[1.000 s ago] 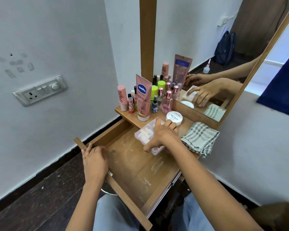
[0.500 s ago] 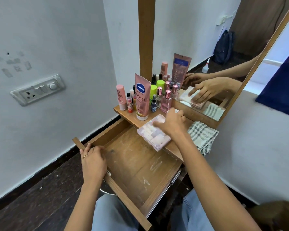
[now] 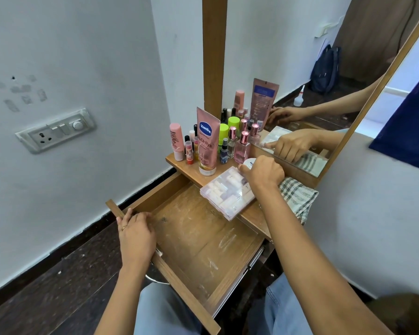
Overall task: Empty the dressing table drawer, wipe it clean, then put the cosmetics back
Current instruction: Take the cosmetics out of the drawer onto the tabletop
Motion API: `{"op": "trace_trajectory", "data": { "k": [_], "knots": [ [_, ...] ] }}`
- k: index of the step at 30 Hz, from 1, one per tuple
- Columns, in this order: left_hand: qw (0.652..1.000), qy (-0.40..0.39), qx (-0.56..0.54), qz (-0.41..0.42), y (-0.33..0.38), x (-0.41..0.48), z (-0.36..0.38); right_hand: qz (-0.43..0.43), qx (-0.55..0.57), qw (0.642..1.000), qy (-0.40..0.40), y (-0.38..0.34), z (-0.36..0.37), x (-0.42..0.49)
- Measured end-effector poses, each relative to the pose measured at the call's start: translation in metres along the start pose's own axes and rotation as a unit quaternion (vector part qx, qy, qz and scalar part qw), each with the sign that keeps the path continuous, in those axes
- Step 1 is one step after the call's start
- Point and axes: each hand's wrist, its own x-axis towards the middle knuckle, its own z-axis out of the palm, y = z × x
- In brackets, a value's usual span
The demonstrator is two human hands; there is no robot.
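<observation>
The wooden drawer (image 3: pixel 198 240) is pulled out, its scratched bottom bare. My left hand (image 3: pixel 136 234) grips the left end of the drawer's front board, fingers curled over the edge. A clear plastic box (image 3: pixel 224 193) of small pale items lies flat on the dressing table top (image 3: pixel 254 215), its near edge overhanging the drawer. My right hand (image 3: pixel 263 174) holds the box's far corner with curled fingers. It hides most of a white jar (image 3: pixel 249 163). A folded checked cloth (image 3: pixel 298 197) lies right of the box.
Standing cosmetics crowd the table top's back left: a pink Vaseline tube (image 3: pixel 207 141), a pink bottle (image 3: pixel 176 141), green-capped bottles (image 3: pixel 224 136) and perfume bottles (image 3: pixel 242 149). A mirror (image 3: pixel 312 93) rises behind them. A wall with a switch plate (image 3: pixel 56 131) is close on the left.
My right hand lifted the clear plastic box out of the drawer's back and set it on the table top. My left hand stayed on the drawer front.
</observation>
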Motion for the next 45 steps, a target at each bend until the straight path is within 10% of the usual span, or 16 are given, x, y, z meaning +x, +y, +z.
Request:
{"op": "trace_trajectory", "data": {
  "k": [32, 45],
  "knots": [
    [1.0, 0.006, 0.003, 0.001, 0.001, -0.001, 0.002, -0.253, 0.05, 0.966, 0.027, 0.006, 0.018, -0.116],
    [1.0, 0.003, 0.006, 0.005, 0.0, 0.0, 0.001, -0.183, 0.063, 0.98, 0.046, 0.011, 0.021, -0.088]
  ]
}}
